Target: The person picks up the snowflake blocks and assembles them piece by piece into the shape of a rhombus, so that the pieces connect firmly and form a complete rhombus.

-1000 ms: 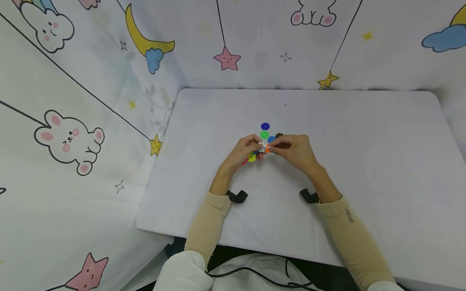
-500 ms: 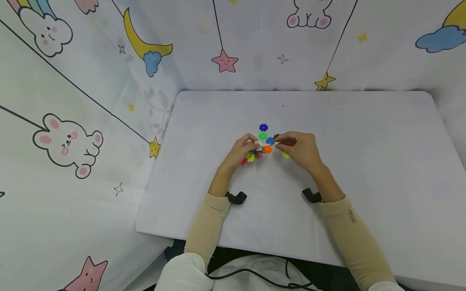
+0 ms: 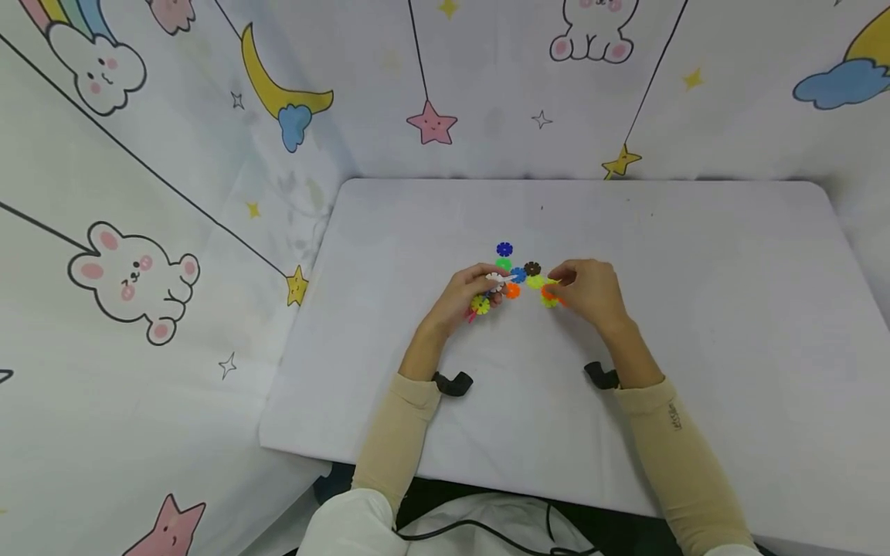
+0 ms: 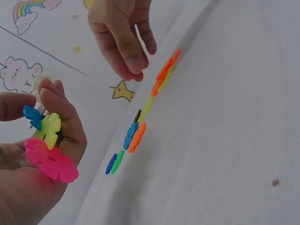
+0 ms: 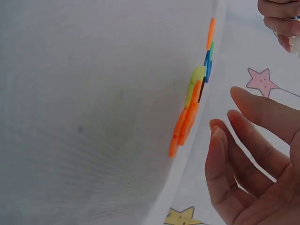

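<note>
My left hand (image 3: 462,297) grips a cluster of joined plastic snowflake discs. In the left wrist view the cluster shows a pink disc (image 4: 50,161), a yellow disc (image 4: 50,130), a blue disc (image 4: 33,115) and part of a white disc (image 4: 40,86) by the fingertips; the rest is hidden by the fingers. My right hand (image 3: 591,289) hovers over loose discs at the right of the pile, thumb and fingers apart, holding nothing. Nearest to it are orange discs (image 5: 188,122) and a yellow disc (image 5: 194,86) lying on the table.
Between the hands lie more loose discs: dark blue (image 3: 504,249), green (image 3: 504,264), blue (image 3: 518,275), brown (image 3: 532,268) and orange (image 3: 512,290). The white-covered table (image 3: 730,324) meets a patterned cloth backdrop (image 3: 487,77) at its far edge.
My right hand has left the white disc at the left hand and moved right, over the orange and yellow discs, its fingers now spread. The left hand stays nearly in place with the cluster.
</note>
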{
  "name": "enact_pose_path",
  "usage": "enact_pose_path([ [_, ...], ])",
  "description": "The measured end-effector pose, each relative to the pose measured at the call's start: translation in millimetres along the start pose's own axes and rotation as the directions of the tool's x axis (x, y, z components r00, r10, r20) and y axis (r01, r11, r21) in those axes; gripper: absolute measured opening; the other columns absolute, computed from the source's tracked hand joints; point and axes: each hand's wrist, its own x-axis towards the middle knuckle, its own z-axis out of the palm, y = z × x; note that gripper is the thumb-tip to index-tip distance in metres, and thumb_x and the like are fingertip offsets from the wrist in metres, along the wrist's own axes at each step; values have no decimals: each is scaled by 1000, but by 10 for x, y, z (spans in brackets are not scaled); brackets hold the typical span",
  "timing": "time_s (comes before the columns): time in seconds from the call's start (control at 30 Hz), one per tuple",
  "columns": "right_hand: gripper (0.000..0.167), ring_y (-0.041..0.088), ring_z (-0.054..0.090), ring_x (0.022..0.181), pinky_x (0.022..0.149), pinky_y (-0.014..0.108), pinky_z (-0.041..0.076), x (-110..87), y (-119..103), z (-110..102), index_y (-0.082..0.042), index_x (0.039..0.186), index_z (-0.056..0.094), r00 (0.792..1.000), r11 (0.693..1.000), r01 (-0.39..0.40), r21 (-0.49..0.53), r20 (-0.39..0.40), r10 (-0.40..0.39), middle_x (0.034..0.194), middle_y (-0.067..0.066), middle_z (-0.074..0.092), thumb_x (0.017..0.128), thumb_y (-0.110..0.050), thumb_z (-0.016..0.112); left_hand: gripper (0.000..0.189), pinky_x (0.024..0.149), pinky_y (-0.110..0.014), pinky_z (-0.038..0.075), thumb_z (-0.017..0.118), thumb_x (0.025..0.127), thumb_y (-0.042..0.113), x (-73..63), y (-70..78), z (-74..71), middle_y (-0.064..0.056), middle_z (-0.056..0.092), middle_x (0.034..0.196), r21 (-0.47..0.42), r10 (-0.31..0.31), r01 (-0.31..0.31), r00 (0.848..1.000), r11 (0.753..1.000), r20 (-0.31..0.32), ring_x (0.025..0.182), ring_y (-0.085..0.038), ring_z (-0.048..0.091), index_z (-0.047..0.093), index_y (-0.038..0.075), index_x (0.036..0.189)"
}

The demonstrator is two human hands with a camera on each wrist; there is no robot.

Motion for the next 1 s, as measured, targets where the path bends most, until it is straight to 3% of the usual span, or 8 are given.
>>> enact_pose_path([
  [0.2,28,31,65,87,71,40,54,41,76,6,-2,110,79,998,998,-42,-44,42,43,99,16,74,87,-15,86,36,77,-28,52,56,106,15,12,12,15,-28,63,105,-30,8,-7,1000,1000,26,80,-18,59,60,-10,132],
  [0.33,25,33,66,91,76,45,55,52,115,-26,-2,109,78,997,998,-38,-46,59,41,101,18,74,86,-10,83,44,77,-26,53,59,106,21,11,11,10,-21,65,105,7,7,-7,1000,1000,21,82,-17,59,58,-13,135],
  [0.53,25,34,68,91,79,48,54,37,136,-78,0,108,78,994,996,-61,-67,87,67,100,19,75,83,-7,80,49,78,-25,51,64,105,24,-3,-3,12,-34,60,110,31,-1,1,1000,1000,6,82,-16,59,57,-15,134],
  [0.83,25,33,67,87,75,45,54,36,135,-125,-1,107,78,987,991,-94,-94,118,105,97,17,75,84,-11,82,41,78,-25,52,68,103,23,-23,-13,1,-42,57,111,82,14,-12,1000,997,-16,82,-17,60,64,-8,129],
  [1.0,25,33,65,88,75,44,53,24,167,-127,-2,107,78,984,987,-103,-125,130,119,98,16,75,84,-11,82,35,79,-26,52,67,104,23,-42,-30,16,-39,59,110,83,13,-12,1000,996,-9,83,-17,60,67,-5,125],
])
